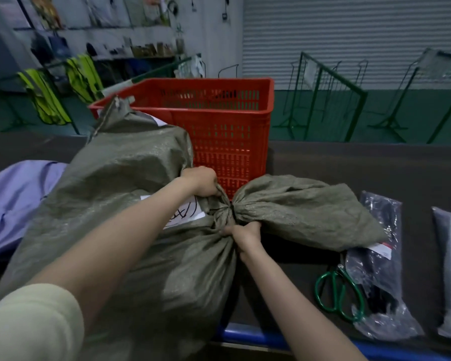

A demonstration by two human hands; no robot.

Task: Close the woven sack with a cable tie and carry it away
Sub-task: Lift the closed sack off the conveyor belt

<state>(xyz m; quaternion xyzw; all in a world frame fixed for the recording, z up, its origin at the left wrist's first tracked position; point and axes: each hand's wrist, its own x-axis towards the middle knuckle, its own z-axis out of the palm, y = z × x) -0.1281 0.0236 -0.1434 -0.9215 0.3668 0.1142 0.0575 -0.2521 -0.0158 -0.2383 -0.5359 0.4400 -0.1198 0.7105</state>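
You can read nothing here for certain. The white label [184, 212] on your sack [130, 178] carries black handwritten strokes, too loose and half hidden to make out. The tag [382, 250] on the bag [380, 269] is too small.

A red crate [229, 142] stands behind; green-handled scissors [339, 293] lie beside plastic-wrapped packets [380, 269].

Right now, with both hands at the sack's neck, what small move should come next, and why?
Probably pull the cable tie fully snug: it already circles the gathered neck of the woven sack, with the left hand above and right hand below gripping there, and the sack lies on the table.
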